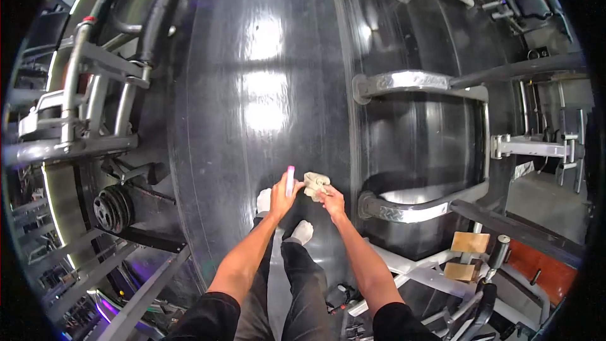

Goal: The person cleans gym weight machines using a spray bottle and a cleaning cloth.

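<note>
- On the far left, a gray gym machine [95, 145] is standing beside the floor, and some round black weights [112, 208] are sitting on it or near it; I can't tell which.
- Next, the left foot [264, 201], in white, is pointing forward on the shiny black floor [252, 145], a bit ahead of the other foot.
- The left hand [279, 202] is gripping a small white bottle [290, 185] with a pink top. The bottle is standing almost straight up in the picture, in front of the body.
- The right foot [303, 232], in white too, is resting farther back.
- Just right of the bottle, a crumpled cream cloth [315, 183] is hanging from the other hand. I can't tell if the left fingers are touching it.
- The right hand [332, 202] is pinching the cloth by its near edge.
- So the step seems to be holding both things close together. A next move would be calling for a firm grip on the bottle and a loose, easy hold on the cloth.
- On the right, curved metal bars [409, 213] are sticking out toward the person.
</note>
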Motion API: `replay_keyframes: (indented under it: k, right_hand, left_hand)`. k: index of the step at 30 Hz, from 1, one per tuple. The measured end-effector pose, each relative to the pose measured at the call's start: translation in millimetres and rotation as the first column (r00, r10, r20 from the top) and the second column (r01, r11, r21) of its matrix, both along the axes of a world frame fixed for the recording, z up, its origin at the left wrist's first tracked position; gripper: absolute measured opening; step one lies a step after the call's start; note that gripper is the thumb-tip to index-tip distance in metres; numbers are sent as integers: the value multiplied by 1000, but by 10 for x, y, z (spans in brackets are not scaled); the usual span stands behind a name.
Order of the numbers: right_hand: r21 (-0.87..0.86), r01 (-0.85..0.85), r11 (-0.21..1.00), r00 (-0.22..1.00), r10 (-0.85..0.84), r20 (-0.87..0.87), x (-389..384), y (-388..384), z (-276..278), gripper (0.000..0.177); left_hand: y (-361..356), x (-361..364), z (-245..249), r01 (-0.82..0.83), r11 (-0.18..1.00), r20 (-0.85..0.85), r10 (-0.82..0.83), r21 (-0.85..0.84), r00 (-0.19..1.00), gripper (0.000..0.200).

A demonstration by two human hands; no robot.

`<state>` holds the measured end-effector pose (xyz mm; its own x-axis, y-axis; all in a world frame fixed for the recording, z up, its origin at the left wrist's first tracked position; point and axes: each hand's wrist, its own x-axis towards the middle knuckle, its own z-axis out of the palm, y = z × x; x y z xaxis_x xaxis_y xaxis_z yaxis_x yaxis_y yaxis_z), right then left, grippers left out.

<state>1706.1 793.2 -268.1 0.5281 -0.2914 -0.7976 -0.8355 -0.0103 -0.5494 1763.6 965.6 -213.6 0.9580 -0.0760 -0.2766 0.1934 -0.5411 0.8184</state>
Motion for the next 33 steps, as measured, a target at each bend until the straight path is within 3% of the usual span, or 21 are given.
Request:
replay_keyframes:
  k: [1,8,9,11,16,17,18,21,25,28,30,33]
  right_hand:
    - [10,20,1000,999,-20,-26,61,32,-169,32]
    - [85,252,964,960,-238,-146,338,240,-1131,35]
    - [82,257,963,955,-240,-171,336,284,-1198,35]
    - [133,415,900,909,-403,-111,340,390,-1282,36]
    - [292,450,844,893,-422,-155,264,517,-1363,39]
    - [332,429,840,903,-399,-159,257,536,-1340,43]
    - [372,408,834,913,-376,-158,246,553,-1324,46]
    - [429,410,804,908,-402,-115,170,580,-1198,52]
    - [398,427,812,902,-415,-122,72,595,-1015,52]
    - [441,389,809,920,-369,-133,-75,552,-830,50]
    - [421,390,819,920,-366,-140,-179,533,-683,45]
    - [439,350,827,937,-306,-170,-359,510,-466,40]
  left_hand:
    - [-20,76,-194,4,997,-22,-6,-75,1000,37]
    - [-39,242,-1364,37,999,34,-36,-18,999,44]
    - [-26,222,-1489,29,999,38,-28,-27,999,45]
    - [29,191,-1655,38,999,25,-37,-36,999,45]
    - [155,-16,-2009,36,999,-74,-38,-26,997,49]
    - [168,-67,-2070,50,998,-171,-42,42,984,54]
    - [179,-99,-2097,72,992,-264,-41,107,964,59]
    - [217,-193,-2129,5,995,-331,29,101,943,74]
    - [339,-305,-2152,37,973,-446,70,226,892,88]
    - [407,-303,-1921,79,955,-515,84,287,853,85]
    - [452,-233,-1745,89,967,-521,51,239,852,82]
    - [490,-224,-1606,50,999,-586,-43,-4,809,79]
